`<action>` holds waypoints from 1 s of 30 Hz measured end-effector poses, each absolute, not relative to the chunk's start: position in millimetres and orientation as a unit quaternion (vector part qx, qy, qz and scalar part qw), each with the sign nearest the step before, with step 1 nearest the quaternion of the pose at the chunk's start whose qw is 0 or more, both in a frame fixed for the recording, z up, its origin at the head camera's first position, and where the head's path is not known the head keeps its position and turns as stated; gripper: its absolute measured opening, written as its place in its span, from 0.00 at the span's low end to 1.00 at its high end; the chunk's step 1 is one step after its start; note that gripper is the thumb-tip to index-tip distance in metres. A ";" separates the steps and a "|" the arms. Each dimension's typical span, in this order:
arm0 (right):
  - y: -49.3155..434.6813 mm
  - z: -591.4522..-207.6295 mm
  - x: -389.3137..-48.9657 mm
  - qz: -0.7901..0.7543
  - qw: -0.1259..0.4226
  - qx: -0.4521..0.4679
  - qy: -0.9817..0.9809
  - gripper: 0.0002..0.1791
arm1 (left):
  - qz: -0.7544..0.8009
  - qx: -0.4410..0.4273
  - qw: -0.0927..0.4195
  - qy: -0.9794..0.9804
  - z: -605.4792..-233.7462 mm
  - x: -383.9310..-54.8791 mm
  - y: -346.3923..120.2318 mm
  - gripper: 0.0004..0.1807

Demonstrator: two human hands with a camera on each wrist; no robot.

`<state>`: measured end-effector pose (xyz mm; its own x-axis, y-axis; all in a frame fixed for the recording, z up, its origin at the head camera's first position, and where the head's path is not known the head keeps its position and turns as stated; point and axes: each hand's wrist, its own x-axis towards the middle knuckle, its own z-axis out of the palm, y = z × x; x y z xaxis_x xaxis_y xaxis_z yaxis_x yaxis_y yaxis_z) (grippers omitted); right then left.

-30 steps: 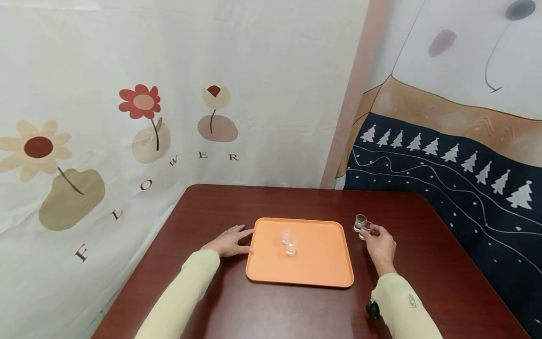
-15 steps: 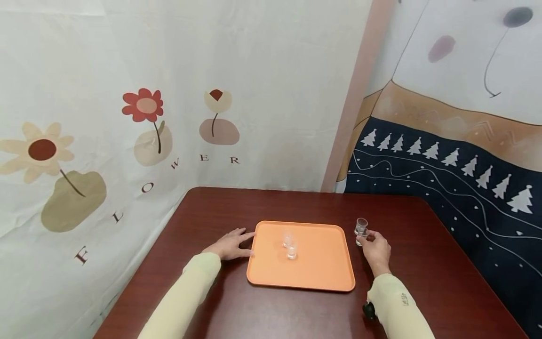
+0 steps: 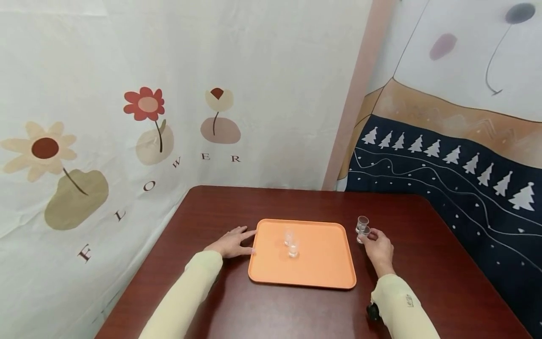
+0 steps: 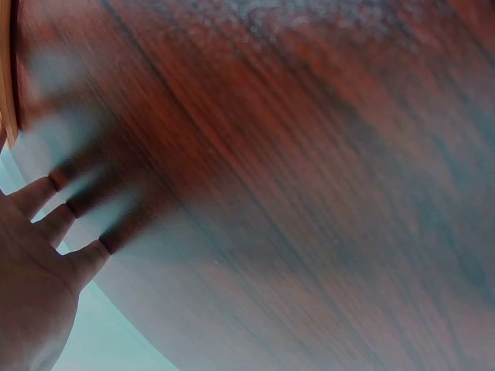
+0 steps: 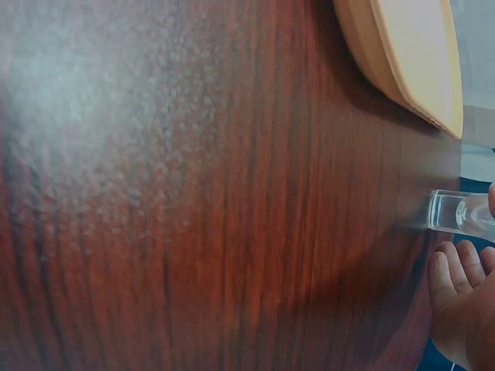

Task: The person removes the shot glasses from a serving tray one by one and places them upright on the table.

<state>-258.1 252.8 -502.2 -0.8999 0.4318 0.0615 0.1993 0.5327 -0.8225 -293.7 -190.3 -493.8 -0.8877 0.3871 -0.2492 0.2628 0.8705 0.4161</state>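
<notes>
Between the thumb and fingers of my right hand (image 3: 379,249) is a small clear shot glass (image 3: 362,236), upright at the table's right side. Just behind it stands a second shot glass (image 3: 362,223), partly overlapped in the head view. In the right wrist view the pinched glass (image 5: 456,213) has its base close to the tabletop. My left hand (image 3: 230,243) lies spread, thumb and index finger at the left rim of an orange tray (image 3: 322,263). Two more clear glasses stand on the tray, one farther back (image 3: 288,235) and one nearer (image 3: 293,250).
Everything stands on a dark red wooden table (image 3: 296,310). A white curtain with printed flowers (image 3: 271,94) hangs behind its far edge, and a dark blue cloth with white trees (image 3: 457,188) borders the right side.
My right hand has shifted slightly left with its glass, which now sits more directly in front of the rear glass. The left hand stays at the tray's rim.
</notes>
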 end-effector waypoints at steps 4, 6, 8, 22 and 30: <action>252.0 -496.5 -257.9 0.464 0.127 -0.190 -0.856 0.34 | 0.187 0.172 0.159 0.954 -493.0 -298.0 -190.0 0.43; 251.7 -493.8 -257.4 0.471 0.125 -0.194 -0.852 0.35 | 0.183 0.172 0.162 0.954 -493.3 -299.2 -190.3 0.43; 252.1 -490.6 -256.4 0.478 0.127 -0.195 -0.847 0.36 | 0.178 0.171 0.168 0.954 -494.1 -299.4 -191.0 0.43; 265.5 -465.0 -257.6 0.482 0.184 -0.180 -0.838 0.38 | 0.189 0.169 0.163 0.954 -491.3 -293.2 -187.2 0.43; 249.7 -463.8 -258.5 0.498 0.200 -0.157 -0.829 0.34 | 0.191 0.167 0.166 0.953 -492.0 -292.2 -187.1 0.42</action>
<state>-258.5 249.7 -463.8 -0.8701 0.4606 0.1752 0.0613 0.4538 -0.8890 -292.2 -187.1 -492.0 -0.8889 0.3823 -0.2525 0.2557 0.8712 0.4191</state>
